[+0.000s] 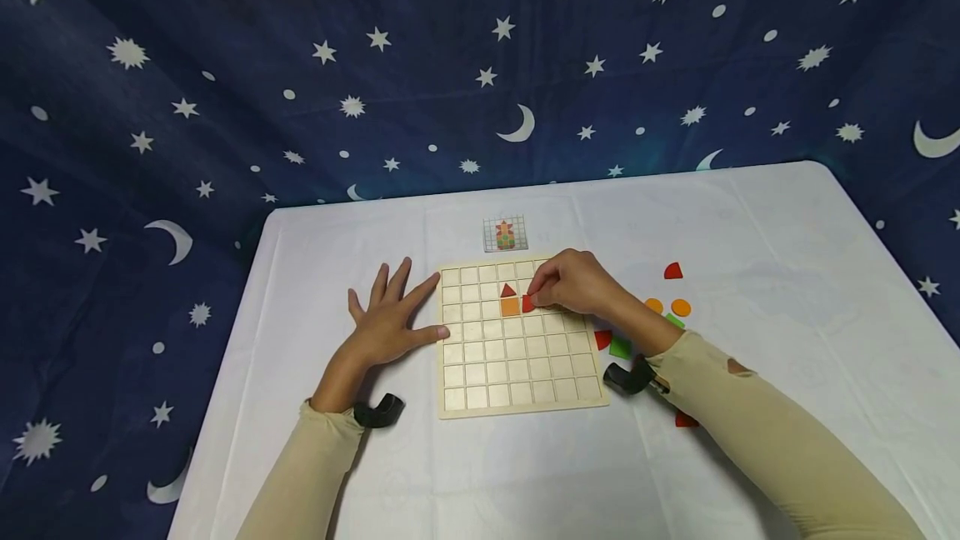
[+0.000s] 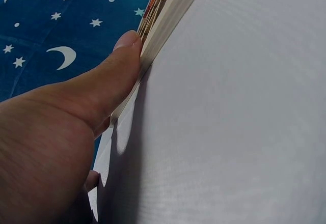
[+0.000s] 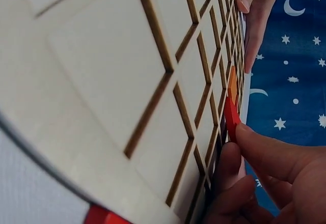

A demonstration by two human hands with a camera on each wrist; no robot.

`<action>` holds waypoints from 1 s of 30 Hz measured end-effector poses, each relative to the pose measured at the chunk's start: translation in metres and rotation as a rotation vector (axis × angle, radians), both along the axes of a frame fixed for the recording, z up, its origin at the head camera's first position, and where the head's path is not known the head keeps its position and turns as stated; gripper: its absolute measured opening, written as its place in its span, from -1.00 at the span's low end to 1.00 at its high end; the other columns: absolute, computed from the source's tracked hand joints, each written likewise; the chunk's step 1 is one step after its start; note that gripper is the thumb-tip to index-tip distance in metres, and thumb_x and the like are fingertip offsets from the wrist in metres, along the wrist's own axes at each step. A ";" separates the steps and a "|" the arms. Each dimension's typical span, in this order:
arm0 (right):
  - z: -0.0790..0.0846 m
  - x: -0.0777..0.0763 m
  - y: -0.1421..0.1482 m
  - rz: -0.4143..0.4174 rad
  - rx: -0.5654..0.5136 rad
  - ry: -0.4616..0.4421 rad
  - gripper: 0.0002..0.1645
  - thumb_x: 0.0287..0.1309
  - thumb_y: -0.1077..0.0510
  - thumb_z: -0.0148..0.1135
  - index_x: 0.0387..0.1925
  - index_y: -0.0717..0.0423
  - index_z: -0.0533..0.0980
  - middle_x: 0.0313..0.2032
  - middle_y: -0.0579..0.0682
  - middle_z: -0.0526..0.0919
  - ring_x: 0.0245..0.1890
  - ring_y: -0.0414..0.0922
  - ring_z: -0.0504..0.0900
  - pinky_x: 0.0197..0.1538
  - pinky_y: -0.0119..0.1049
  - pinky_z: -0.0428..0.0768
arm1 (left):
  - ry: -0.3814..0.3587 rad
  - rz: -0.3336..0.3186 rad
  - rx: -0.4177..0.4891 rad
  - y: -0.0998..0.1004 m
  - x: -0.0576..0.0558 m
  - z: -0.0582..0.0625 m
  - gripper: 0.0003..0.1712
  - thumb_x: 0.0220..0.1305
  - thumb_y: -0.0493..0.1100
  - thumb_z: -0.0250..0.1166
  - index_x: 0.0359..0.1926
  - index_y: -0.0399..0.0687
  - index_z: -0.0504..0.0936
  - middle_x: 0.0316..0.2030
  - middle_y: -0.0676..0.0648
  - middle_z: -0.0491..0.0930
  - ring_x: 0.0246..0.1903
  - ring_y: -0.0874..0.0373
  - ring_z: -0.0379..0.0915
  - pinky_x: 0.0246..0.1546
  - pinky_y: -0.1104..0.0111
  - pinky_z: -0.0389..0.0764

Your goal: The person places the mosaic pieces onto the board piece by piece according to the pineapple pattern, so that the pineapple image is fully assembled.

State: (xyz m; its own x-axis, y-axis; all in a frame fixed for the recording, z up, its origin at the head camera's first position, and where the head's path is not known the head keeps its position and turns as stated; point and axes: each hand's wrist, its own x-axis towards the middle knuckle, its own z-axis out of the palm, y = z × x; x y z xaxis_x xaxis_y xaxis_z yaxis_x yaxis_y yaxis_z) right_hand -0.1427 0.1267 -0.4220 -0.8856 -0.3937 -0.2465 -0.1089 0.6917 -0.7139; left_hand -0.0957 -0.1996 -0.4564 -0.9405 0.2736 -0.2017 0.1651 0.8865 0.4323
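A wooden grid board lies on the table, with an orange square in one cell and a red triangle in the cell above it. My right hand pinches a red piece between thumb and fingertips, at the cell just right of the orange square. Its full outline is partly covered by the fingers. With fingers spread, my left hand rests at the board's left edge; its thumb touches the rim there.
Behind the board lies a pattern card. To the right are loose pieces: a red quarter circle, an orange circle, a green square, and others partly under the right arm. A starry dark blue cloth hangs behind the white table.
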 end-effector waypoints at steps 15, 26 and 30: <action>-0.001 -0.004 -0.005 0.097 0.048 0.039 -0.91 0.12 0.21 0.47 -0.43 -0.06 0.76 -0.56 -0.16 0.68 -0.43 -0.17 0.57 -0.26 -0.27 0.52 | 0.007 -0.006 0.007 0.000 0.000 0.000 0.04 0.15 0.46 0.36 0.58 0.41 0.17 0.66 -0.11 -0.28 0.61 -0.30 -0.57 0.26 -0.55 -0.56; -0.002 -0.003 -0.002 0.097 0.063 0.036 -0.82 -0.06 0.17 0.60 -0.39 -0.03 0.72 -0.46 -0.11 0.64 -0.31 -0.13 0.54 -0.20 -0.27 0.48 | 0.005 -0.007 -0.003 0.001 0.000 0.000 0.05 0.15 0.47 0.35 0.58 0.43 0.15 0.66 -0.11 -0.29 0.61 -0.29 -0.58 0.27 -0.55 -0.57; -0.001 -0.002 0.003 0.103 0.033 0.042 -0.84 0.01 0.15 0.57 -0.32 -0.01 0.72 -0.41 -0.10 0.67 -0.29 -0.12 0.55 -0.20 -0.28 0.49 | 0.007 -0.006 -0.003 0.001 0.001 -0.001 0.04 0.15 0.46 0.35 0.58 0.42 0.16 0.66 -0.11 -0.28 0.61 -0.30 -0.58 0.26 -0.55 -0.57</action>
